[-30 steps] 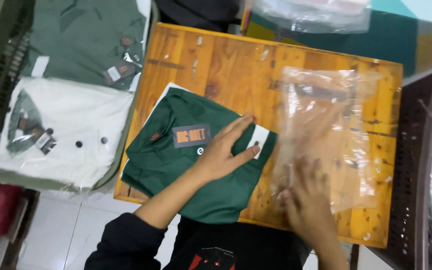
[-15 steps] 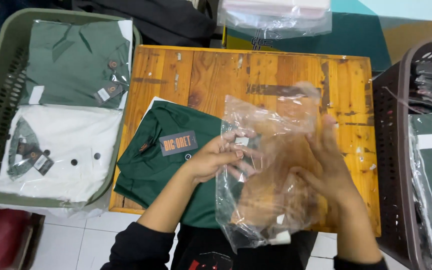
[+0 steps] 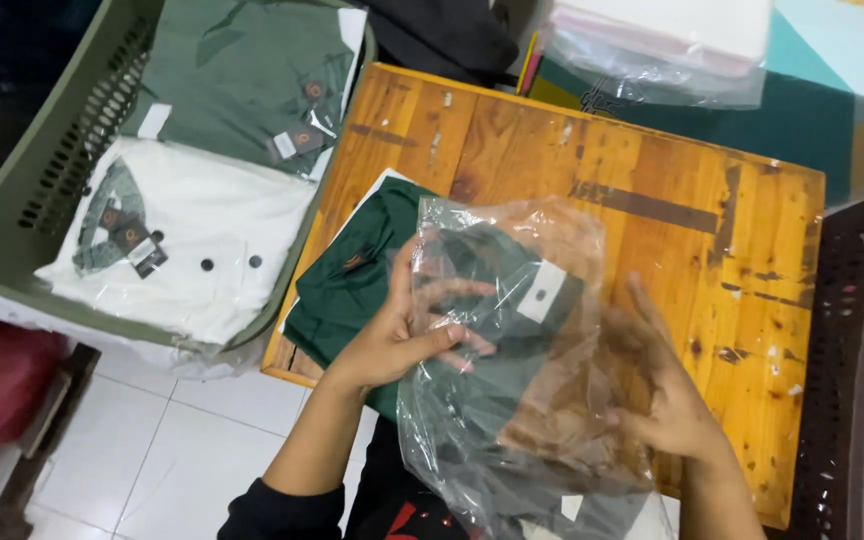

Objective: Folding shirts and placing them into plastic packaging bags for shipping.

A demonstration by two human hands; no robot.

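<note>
While both hands grip the clear bag (image 3: 512,350), left hand (image 3: 397,335) at its mouth, right hand (image 3: 667,400) beneath, bagging the green shirt (image 3: 352,290) seems underway; sliding it in needs the mouth held wide.

Glossy clear plastic bag (image 3: 542,400), matt cloth shirt (image 3: 352,285), worn wooden table (image 3: 652,210).

Clear plastic bag (image 3: 522,350) no longer flat on the right of the wooden table (image 3: 752,260), now lifted and drawn left over the folded dark green shirt (image 3: 352,290). Left hand (image 3: 402,335) off the shirt's chest, now gripping the bag's left edge, fingers inside the opening. Right hand (image 3: 667,390) moved from the bag's near edge to under its right side.
</note>
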